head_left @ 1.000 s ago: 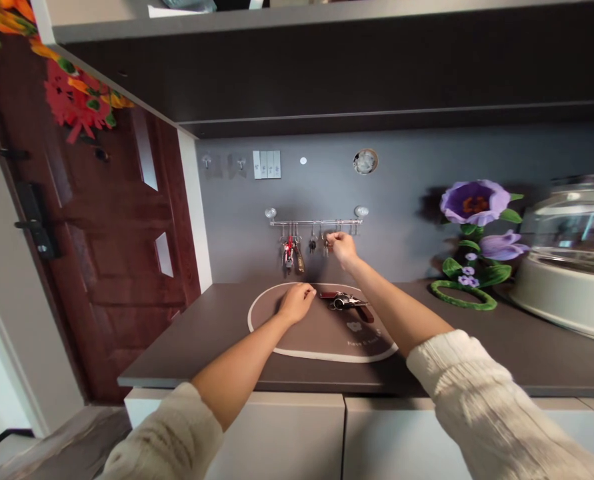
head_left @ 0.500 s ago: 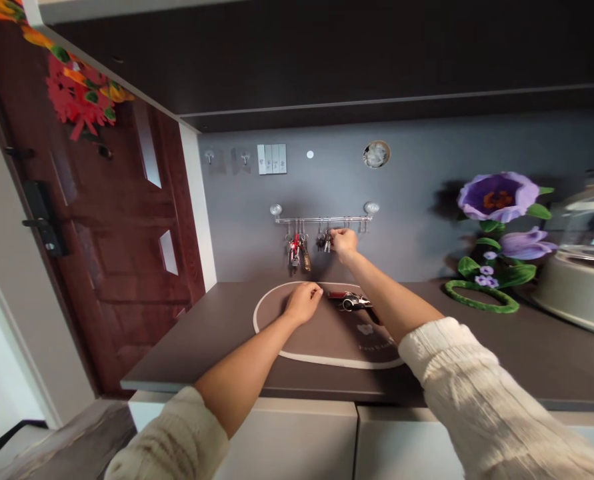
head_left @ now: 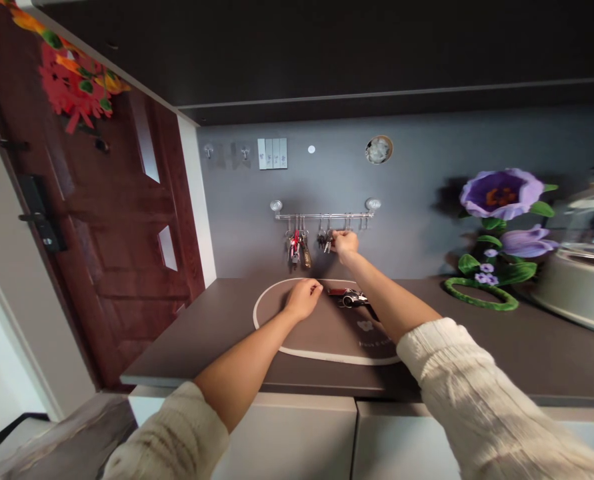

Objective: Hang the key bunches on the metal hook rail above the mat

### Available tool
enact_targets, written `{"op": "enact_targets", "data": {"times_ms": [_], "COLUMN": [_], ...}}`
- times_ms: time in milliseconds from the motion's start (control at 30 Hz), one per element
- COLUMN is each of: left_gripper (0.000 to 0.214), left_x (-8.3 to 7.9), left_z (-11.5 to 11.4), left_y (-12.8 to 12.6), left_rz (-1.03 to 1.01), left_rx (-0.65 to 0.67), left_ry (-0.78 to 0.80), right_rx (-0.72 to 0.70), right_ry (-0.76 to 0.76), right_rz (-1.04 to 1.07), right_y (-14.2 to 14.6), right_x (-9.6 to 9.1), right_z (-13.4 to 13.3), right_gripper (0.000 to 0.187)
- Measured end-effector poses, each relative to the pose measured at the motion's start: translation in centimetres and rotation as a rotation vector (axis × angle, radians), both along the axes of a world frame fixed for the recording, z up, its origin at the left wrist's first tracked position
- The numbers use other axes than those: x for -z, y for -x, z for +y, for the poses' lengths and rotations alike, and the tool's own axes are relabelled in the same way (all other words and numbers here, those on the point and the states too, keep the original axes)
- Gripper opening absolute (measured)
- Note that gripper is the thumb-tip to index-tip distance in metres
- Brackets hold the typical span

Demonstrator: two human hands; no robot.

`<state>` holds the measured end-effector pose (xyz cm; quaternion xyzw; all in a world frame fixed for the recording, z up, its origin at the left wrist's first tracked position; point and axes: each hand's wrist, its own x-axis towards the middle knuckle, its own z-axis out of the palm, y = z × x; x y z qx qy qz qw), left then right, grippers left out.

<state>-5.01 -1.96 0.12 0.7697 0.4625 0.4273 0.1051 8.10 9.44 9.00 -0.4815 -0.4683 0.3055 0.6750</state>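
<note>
Two hands: the left hand point(head_left: 303, 299) lies palm down on the mat, fingers half curled, and whatever may be under them is hidden. The right hand point(head_left: 345, 245) is raised to the rail, with thumb and fingers pinched closed on a key point(head_left: 328, 244). Cream knit sleeves point(head_left: 457, 367) cover both forearms near the elbows.

Keys: the pinched key hangs at a hook just left of the right hand, beside a small dark bunch. A larger bunch with a red tag point(head_left: 295, 248) hangs further left, above the left hand. A keyring with a brown leather fob point(head_left: 347, 298) lies on the mat, just right of the left hand and below the right.

Under the hands: the oval mat point(head_left: 277, 313) sits on the tabletop point(head_left: 201, 340).

Beyond the hands: the chrome rail point(head_left: 324, 216) is fixed to the grey wall point(head_left: 417, 147). To the left stands a wooden door point(head_left: 127, 220); to the right, purple felt flowers point(head_left: 501, 195) and a lidded pot point(head_left: 581, 280).
</note>
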Motion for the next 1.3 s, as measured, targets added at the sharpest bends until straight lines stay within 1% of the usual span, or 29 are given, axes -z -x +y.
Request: {"op": "enact_targets", "data": {"times_ms": [133,200,267,333,533,800,1033,1300], "left_gripper": [0.021,0.021,0.022,0.022,0.022,0.020,0.018,0.019], "left_x": [0.0,0.1,0.3,0.4,0.7,0.7,0.4,0.5], "left_z": [0.1,0.3,0.5,0.8,1.1,0.8,0.3,0.5], "left_y": [0.1,0.1,0.2,0.2,0.4,0.4,0.4,0.4], "left_rz": [0.023,0.022,0.021,0.022,0.015,0.034,0.081,0.156], "left_rx": [0.000,0.006,0.010,0.012,0.048,0.052,0.053,0.027], "left_ry": [-0.016,-0.022,-0.017,-0.010,-0.003,0.011,0.005,-0.017], "right_rx": [-0.008,0.001,0.005,-0.021,-0.154,-0.178,-0.232,-0.296], "right_ry": [-0.070,-0.079,-0.045,-0.009,0.033,0.055,0.037,0.018], "right_rz": [-0.134,-0.162,-0.136,-0.094,0.030,-0.002,0.004,0.037], "right_y": [-0.3,-0.4,-0.4,-0.5,-0.8,-2.2,-3.1,-3.7], "right_x": [0.6,0.7,0.6,0.4,-0.3,-0.5,-0.6,-0.1], "right_z": [0.7,0.6,0.1,-0.6,-2.8,-4.6,-6.9,-9.5], "right_gripper": [0.019,0.018,0.014,0.010,0.016,0.013,0.014,0.013]}}
